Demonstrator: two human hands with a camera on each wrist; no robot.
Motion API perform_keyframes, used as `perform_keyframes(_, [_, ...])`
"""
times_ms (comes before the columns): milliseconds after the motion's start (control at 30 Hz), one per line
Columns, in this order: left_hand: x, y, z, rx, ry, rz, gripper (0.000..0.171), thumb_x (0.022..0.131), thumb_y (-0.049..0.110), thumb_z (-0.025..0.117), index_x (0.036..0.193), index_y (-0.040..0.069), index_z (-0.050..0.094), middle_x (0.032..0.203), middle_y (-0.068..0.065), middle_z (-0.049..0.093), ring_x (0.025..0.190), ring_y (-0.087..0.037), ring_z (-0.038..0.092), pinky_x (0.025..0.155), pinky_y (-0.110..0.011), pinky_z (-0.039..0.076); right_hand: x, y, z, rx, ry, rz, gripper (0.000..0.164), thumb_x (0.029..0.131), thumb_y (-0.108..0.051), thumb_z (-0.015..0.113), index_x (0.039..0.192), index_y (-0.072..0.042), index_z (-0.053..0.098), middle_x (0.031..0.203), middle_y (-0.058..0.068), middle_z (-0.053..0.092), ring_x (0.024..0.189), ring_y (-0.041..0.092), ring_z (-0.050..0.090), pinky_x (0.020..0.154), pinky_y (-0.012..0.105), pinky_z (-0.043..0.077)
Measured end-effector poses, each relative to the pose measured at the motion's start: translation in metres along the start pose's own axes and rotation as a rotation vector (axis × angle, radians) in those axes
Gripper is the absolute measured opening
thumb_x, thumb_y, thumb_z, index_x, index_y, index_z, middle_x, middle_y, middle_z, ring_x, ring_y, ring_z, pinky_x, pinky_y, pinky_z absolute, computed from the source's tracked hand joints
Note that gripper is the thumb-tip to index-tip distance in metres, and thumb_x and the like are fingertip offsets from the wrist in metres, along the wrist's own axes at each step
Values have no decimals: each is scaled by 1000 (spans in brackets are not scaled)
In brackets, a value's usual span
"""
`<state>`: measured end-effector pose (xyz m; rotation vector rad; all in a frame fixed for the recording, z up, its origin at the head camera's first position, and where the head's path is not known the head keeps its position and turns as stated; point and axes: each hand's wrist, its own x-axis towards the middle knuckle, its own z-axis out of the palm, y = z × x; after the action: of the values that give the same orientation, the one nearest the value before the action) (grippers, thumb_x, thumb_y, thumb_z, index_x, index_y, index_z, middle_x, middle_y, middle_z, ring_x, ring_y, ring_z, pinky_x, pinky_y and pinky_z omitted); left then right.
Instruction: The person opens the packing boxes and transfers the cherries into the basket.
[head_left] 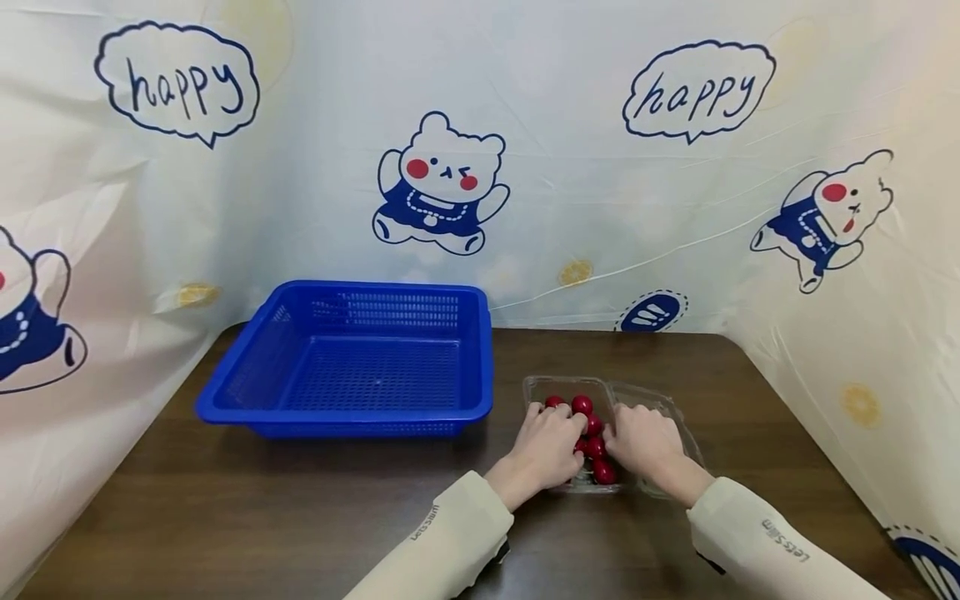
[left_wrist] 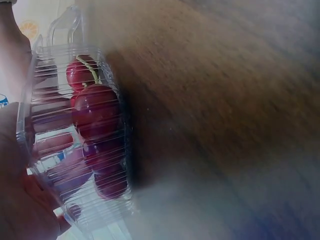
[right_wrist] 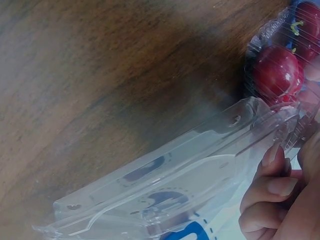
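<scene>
Clear clamshell of red fruit, lid laid open for access — right grip pinches its edge, presumably steadying it; left grip reaches inside, grasp unclear.

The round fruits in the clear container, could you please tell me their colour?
The fruits are deep red, showing best in the head view.

Deep-red fruit, clear box, blue basket, brown wood-grained table, pale bear-printed backdrop

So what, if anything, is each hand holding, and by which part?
The right hand seems to grip the clear container by its edge beside the lid. The left hand is among the red fruit; any grip is unclear.
</scene>
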<state>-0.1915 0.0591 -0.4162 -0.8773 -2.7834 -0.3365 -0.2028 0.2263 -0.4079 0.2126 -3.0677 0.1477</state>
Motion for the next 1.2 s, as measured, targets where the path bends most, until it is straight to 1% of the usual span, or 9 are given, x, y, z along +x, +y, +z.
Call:
perform_keyframes(133, [4,2,1,11,-7,16,8,82,17,66,90,17,68,94,-2,70,91,-16,62,84,-40,44,1,2,0,7,10,2,20,84,-21,61,71,-6,59,52,8,55,43,22,50,38,37,47])
perform_keyframes(300, [4,4,-1,57,-46,41,16,83,17,66,99,17,71,100,-4,71,94,-17,63,85,-40,46,2,2,0,9,4,-1,20,84,-22,61,73,-5,61,53,8,57,43,22,51,38,37,47])
perform_keyframes(433, [4,3,-2,66,-81,50,21,83,19,68,105,18,70,105,-5,70,98,-18,63,88,-42,46,2,1,1,6,11,-6,20,84,-21,61,72,-5,60,53,9,57,43,22,51,38,38,47])
perform_keyframes(567, [5,4,-1,81,-142,41,29,84,20,69,112,20,68,114,-6,68,106,-19,62,94,-43,45,2,1,2,6,25,-17,21,84,-21,61,71,-5,59,53,10,57,43,23,52,38,39,46])
perform_keyframes(667, [6,6,-1,88,-194,25,36,83,21,69,119,21,65,119,-7,66,104,-21,64,99,-45,43,2,0,2,4,23,-21,21,84,-21,61,70,-5,59,53,9,57,44,23,52,38,39,46])
perform_keyframes(733, [6,7,0,79,-217,12,40,83,21,70,122,22,63,118,-6,67,100,-21,65,98,-44,42,2,0,1,8,12,-18,21,84,-22,61,71,-5,60,53,9,57,43,23,51,38,38,46])
perform_keyframes(800, [7,8,-1,70,-228,5,40,82,20,71,122,23,63,111,-4,69,93,-20,66,94,-42,42,2,0,1,8,2,-16,21,84,-22,61,72,-5,60,53,8,57,44,22,51,38,38,47])
perform_keyframes(900, [7,9,-1,60,-232,12,41,81,20,72,121,24,63,106,-2,72,92,-18,65,89,-40,42,1,2,-1,11,-6,-7,21,84,-22,62,72,-5,60,53,8,57,44,22,51,38,37,46])
perform_keyframes(1200, [6,9,3,65,-240,17,42,80,21,72,121,23,62,106,-1,72,95,-15,63,90,-40,42,1,3,2,31,-10,-9,21,84,-22,62,70,-6,58,51,7,55,42,21,49,37,35,44])
